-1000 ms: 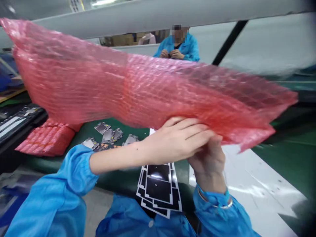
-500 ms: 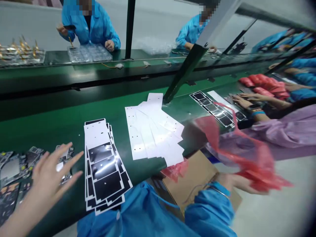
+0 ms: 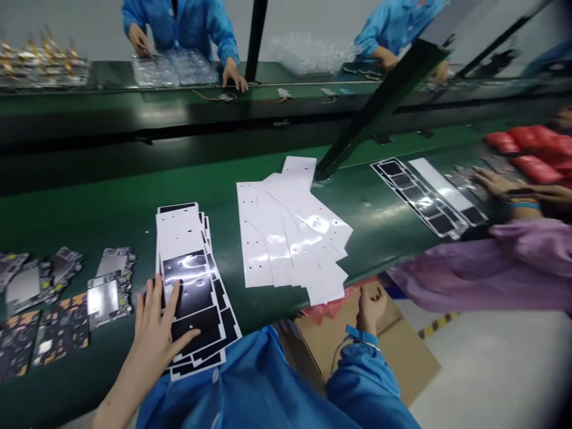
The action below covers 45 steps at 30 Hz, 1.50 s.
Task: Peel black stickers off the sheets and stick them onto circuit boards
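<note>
My left hand [image 3: 158, 328] lies with spread fingers on a loose stack of black-and-white sticker sheets [image 3: 192, 286]. The top sheet has a white end and shiny black panels. My right hand [image 3: 372, 307] is below the bench edge, over a cardboard box [image 3: 402, 351]. Its fingers are half curled and apart, with nothing visible in them. Crumpled red plastic [image 3: 328, 311] shows beside it at the box, partly hidden by the bench. Fanned white sheets [image 3: 290, 232] with small holes lie on the green bench, between and beyond my hands.
Several circuit boards [image 3: 105, 298] lie left of my left hand. A slanted green post [image 3: 370, 113] stands behind the white sheets. A co-worker's purple sleeve [image 3: 482, 268], more sticker sheets [image 3: 420, 196] and red bundles [image 3: 531, 149] are at the right. Co-workers sit across the bench.
My left hand has moved right and down onto the sticker sheets. My right hand has swung left to the box, and the red plastic bag that trailed from it no longer hangs there.
</note>
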Motion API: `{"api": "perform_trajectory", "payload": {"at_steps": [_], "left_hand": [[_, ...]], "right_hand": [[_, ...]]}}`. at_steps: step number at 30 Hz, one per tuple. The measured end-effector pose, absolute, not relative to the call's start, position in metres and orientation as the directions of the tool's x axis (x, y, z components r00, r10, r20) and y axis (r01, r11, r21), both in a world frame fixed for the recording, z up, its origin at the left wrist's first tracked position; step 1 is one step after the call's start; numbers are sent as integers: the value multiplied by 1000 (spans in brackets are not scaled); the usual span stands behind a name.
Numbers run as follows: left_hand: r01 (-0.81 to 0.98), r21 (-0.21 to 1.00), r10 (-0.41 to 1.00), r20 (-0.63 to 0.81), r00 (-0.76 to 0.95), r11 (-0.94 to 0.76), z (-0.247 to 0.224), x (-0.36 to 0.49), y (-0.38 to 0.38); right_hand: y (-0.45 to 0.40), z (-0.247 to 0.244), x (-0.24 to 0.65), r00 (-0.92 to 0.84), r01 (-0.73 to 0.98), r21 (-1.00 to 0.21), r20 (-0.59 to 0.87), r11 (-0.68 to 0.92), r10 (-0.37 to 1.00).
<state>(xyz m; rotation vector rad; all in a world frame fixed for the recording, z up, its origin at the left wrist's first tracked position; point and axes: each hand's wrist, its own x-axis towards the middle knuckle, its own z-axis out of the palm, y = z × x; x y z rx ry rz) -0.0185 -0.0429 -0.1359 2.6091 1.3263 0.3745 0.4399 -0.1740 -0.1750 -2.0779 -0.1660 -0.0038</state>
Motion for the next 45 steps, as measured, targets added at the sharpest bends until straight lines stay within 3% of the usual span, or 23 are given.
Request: {"api": "perform_trajectory", "payload": {"at_steps": [3, 5, 7, 9, 10, 11, 12, 14, 15, 17, 20, 24, 31, 37, 40, 45], "left_hand": [[754, 331, 821, 156, 549, -567, -139, -16, -47], [737, 355, 814, 154, 560, -574, -138, -14, -47], [726, 371, 810, 161, 564, -579, -137, -11, -48], [725, 381, 815, 181, 551, -575, -138, -7, -50], [730, 381, 821, 192, 537, -567, -139, -5, -53], [739, 380, 830, 203, 519, -556, -140, -4, -57], [750, 378, 840, 215, 499, -542, -142, -2, -61], [772, 383, 862, 232, 452, -508, -145, 1, -70], [780, 399, 876, 230, 423, -481, -145, 1, -73], [785, 462, 911, 194, 365, -413, -143, 1, -79], [746, 596, 949, 94, 302, -296, -135, -3, -84], [655, 732, 971, 34, 238, -186, -126, -13, -78], [618, 747, 970, 178, 167, -244, -124, -10, -43], [273, 956, 987, 71, 144, -109, -100, 12, -36], [173, 981, 992, 63, 111, -82, -91, 17, -41], [246, 956, 983, 130, 130, -159, -85, 19, -47]], "right_hand": [[-191, -147, 444, 966, 177, -864, 245, -471, -87], [-191, -122, 430, 928, 282, -849, 360, -447, -98], [-174, -99, 401, 903, 404, -825, 429, -395, 27], [-143, -84, 358, 861, 504, -804, 441, -315, 254], [-124, -79, 334, 793, 561, -791, 429, -244, 432], [-104, -78, 309, 569, 642, -760, 386, -99, 726], [-86, -78, 285, 279, 676, -734, 336, 65, 900], [-54, -85, 243, -224, 682, -654, 238, 326, 945], [-42, -91, 227, -380, 674, -620, 175, 401, 908], [-24, -107, 206, -521, 675, -575, 73, 463, 850], [-13, -128, 198, -526, 683, -578, 36, 447, 850], [-17, -139, 203, -464, 678, -592, 114, 435, 879], [-26, -138, 198, -337, 655, -592, 326, 469, 883], [-34, -107, 201, -362, 559, -634, 394, 535, 845], [-34, -84, 207, -353, 570, -553, 504, 608, 788], [-27, -58, 213, -457, 573, -355, 610, 739, 647]]}}
